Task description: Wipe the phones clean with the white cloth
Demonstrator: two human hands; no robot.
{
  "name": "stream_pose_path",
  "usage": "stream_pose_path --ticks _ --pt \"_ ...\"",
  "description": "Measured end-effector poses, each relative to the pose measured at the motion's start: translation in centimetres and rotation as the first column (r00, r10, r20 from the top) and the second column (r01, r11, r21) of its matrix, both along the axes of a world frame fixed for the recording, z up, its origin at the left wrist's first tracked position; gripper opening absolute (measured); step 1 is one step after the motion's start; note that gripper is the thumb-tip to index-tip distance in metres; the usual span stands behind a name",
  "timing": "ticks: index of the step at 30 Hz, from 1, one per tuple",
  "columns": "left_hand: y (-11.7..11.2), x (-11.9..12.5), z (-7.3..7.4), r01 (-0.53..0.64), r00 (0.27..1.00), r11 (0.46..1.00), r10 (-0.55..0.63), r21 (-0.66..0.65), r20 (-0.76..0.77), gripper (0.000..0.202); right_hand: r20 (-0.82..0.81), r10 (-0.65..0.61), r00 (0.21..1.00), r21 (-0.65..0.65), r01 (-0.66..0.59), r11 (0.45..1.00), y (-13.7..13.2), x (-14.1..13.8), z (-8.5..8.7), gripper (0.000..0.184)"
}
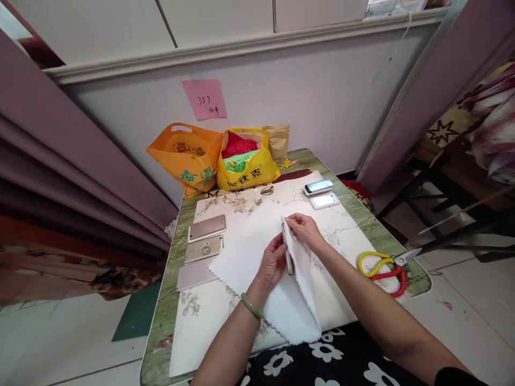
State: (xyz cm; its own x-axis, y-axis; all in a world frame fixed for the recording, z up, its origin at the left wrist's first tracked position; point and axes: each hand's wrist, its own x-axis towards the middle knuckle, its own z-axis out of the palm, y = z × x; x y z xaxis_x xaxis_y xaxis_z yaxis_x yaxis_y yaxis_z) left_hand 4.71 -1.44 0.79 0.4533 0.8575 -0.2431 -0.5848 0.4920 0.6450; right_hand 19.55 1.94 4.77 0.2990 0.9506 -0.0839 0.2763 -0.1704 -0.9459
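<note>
Above the middle of the table, a phone [289, 262] is held on edge, its narrow side facing me. My left hand [274, 262] is closed around its left side, with a green bangle [251, 305] on the wrist. A white cloth [257, 246] with a scalloped edge spreads over the table, and part of it rises along the phone's right side. Near the phone's top edge, my right hand [303, 229] pinches a raised fold of this cloth. The phone's face is mostly hidden by the cloth and fingers.
Several phones [204, 249] lie at the left, others [325, 201] at the back right. Scissors [388, 268] with yellow and red handles rest at the right edge. An orange bag [189, 155], a yellow bag [247, 169] and a small bottle [257, 197] stand at the back.
</note>
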Motion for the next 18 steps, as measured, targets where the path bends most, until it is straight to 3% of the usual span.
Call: stream_pose_path --ticks 8,11,13,18 --pt "0.1 -0.4 0.6 0.051 0.998 0.997 -0.049 -0.059 0.031 0.047 -0.045 -0.045 0.998 -0.052 0.043 0.998 -0.5 1.2 -2.6 0.026" --pt "0.3 -0.5 0.5 0.048 0.997 0.991 -0.040 -0.124 0.061 0.036 -0.063 -0.071 0.996 -0.035 0.069 0.997 -1.2 1.3 -3.2 0.024" --pt "0.5 -0.5 0.3 0.032 0.996 0.983 -0.016 -0.183 0.088 0.032 -0.095 -0.103 0.990 -0.002 0.103 0.995 -1.4 1.3 -3.4 0.028" --pt "0.9 -0.5 -0.2 0.099 0.991 0.954 -0.067 -0.284 0.118 0.052 -0.197 -0.146 0.969 0.110 0.170 0.979 -0.7 1.1 -2.4 0.039"
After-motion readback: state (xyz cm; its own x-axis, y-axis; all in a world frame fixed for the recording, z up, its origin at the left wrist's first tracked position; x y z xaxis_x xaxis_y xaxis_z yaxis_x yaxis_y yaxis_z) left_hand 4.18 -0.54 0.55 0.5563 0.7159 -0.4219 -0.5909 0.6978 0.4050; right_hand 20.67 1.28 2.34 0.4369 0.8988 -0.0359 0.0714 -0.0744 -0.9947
